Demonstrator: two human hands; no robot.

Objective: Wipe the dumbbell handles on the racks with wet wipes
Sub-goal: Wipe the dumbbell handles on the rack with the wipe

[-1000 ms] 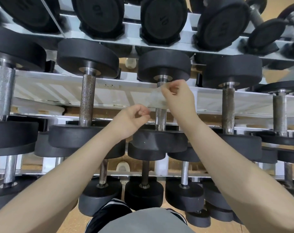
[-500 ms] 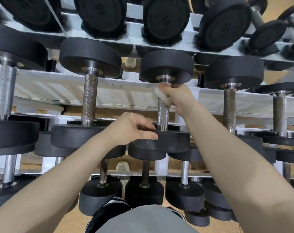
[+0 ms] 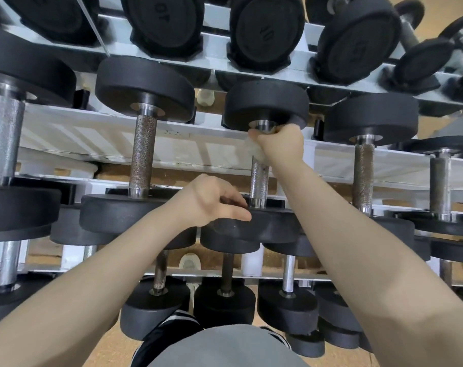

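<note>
Far left, middle shelf of the white rack: big dumbbell with a bright knurled handle, partly cut off by the frame edge. Next right: dumbbell with a darker knurled handle, nothing touching it.

Left hand: fingers loosely curled, holding nothing. Fingertips rest on the near black head of the centre dumbbell, just left of the base of its handle.

Centre dumbbell handle: lower part bare and visible, upper part covered. Right hand is wrapped round the top of that handle, right up under the far head. The wet wipe is bunched between palm and metal; a whitish edge sticks out on the left side of the fist and a scrap shows above the knuckles.

Right of that: two more dumbbells on the same shelf, handles and, both untouched.

Upper shelf holds dumbbells marked 10; lower shelf holds smaller ones.
</note>
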